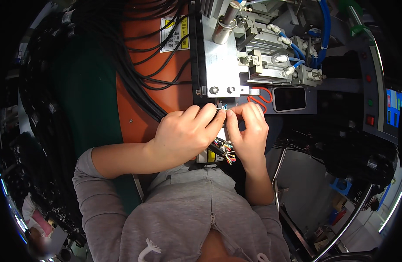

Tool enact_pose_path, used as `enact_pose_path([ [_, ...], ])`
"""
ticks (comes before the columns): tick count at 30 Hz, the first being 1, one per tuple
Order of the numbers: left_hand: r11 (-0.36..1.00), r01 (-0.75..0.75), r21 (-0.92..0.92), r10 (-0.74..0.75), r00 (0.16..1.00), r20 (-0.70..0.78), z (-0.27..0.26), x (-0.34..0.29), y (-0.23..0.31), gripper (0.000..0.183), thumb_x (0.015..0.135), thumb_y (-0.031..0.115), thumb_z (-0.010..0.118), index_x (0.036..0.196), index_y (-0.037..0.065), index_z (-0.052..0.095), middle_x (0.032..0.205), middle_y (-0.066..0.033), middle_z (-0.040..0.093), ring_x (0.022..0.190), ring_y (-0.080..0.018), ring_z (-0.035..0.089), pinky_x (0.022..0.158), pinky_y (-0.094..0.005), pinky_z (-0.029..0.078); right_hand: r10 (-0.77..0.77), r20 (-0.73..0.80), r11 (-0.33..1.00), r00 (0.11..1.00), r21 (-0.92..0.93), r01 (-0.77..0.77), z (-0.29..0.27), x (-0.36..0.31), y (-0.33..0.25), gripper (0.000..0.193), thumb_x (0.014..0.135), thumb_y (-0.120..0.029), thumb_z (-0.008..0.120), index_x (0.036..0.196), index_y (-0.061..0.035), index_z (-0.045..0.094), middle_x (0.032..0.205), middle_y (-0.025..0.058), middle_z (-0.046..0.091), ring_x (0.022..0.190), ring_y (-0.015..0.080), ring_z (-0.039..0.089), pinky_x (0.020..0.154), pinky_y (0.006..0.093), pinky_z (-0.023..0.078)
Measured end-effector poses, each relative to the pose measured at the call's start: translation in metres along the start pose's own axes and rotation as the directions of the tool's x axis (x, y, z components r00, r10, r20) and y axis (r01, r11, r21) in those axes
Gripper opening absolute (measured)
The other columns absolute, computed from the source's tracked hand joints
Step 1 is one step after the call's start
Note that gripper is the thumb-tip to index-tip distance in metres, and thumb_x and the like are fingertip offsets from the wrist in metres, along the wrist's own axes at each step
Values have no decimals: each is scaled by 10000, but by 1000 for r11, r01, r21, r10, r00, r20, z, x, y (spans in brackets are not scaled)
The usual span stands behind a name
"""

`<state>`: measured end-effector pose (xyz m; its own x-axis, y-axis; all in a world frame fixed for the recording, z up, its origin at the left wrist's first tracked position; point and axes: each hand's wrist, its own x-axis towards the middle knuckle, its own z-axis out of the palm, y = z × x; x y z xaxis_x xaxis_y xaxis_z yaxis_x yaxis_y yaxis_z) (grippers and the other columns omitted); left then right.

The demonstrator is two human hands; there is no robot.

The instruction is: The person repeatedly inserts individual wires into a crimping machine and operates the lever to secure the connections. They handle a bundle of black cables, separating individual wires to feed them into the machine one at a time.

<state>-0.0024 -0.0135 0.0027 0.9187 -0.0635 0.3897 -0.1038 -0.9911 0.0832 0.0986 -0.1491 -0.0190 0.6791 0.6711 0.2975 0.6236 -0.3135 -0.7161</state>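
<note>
In the head view, pinches fine blue wire ends [224, 106] between the fingertips of left hand [183, 129] and right hand [250, 131], just in front of the steel fixture block [221, 61]. Has multicoloured stripped cable ends [228, 153] farther in front of that block, between the wrists, and a phone [289, 98] to its right.

The small bluish piece [224, 106] at the fingertips of the left hand [183, 131] and right hand [251, 131] is too tiny to make out. The left hand hides part of the black cables [142, 94], whose far ends leave the top edge. That edge also cuts the machine [222, 65]; the bottom edge crops the sweatshirt [179, 218].
</note>
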Motion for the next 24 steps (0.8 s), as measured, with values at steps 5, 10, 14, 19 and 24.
enact_pose_path([
  [5, 1000, -9, -15, 8, 1000, -27, 3, 2, -1, 302, 701, 105, 640, 998, 103, 694, 671, 18, 411, 542, -85, 449, 432, -219, 358, 53, -74, 983, 996, 179, -39, 10, -1, 12, 52, 768, -2, 624, 745, -8, 578, 711, 87, 566, 659, 226, 525, 605, 325, 424],
  [10, 996, -27, -81, 21, 996, -82, 5, 3, -5, 247, 691, 97, 648, 934, 71, 686, 676, 2, 464, 559, -103, 498, 442, -226, 378, 441, 222, 661, 870, 576, -482, 14, -3, 23, 83, 809, -30, 615, 760, 20, 572, 714, 63, 588, 601, 117, 503, 573, 266, 406],
  [14, 992, -23, -124, 10, 995, -100, 5, 1, -8, 212, 683, 98, 654, 891, 67, 675, 715, -7, 530, 589, -114, 545, 461, -239, 402, 322, 127, 849, 938, 400, -346, 11, 1, 19, 98, 825, -69, 637, 814, 27, 625, 743, 69, 621, 628, 103, 564, 585, 251, 432],
  [19, 986, 4, -169, -23, 993, -112, 5, 3, -12, 193, 695, 101, 652, 884, 63, 669, 766, 3, 567, 587, -118, 557, 479, -246, 414, -136, -153, 984, 979, 95, 151, 10, 7, 13, 87, 741, -22, 690, 798, 6, 631, 769, 104, 632, 723, 218, 600, 658, 300, 470],
  [24, 991, 37, -126, -36, 999, 14, -7, -1, -11, 191, 710, 74, 645, 898, 46, 667, 742, -2, 537, 579, -119, 563, 478, -247, 417, 150, -73, 945, 986, 305, -121, 11, 2, 15, 77, 729, 9, 675, 770, 14, 611, 752, 101, 621, 687, 213, 590, 648, 305, 464],
])
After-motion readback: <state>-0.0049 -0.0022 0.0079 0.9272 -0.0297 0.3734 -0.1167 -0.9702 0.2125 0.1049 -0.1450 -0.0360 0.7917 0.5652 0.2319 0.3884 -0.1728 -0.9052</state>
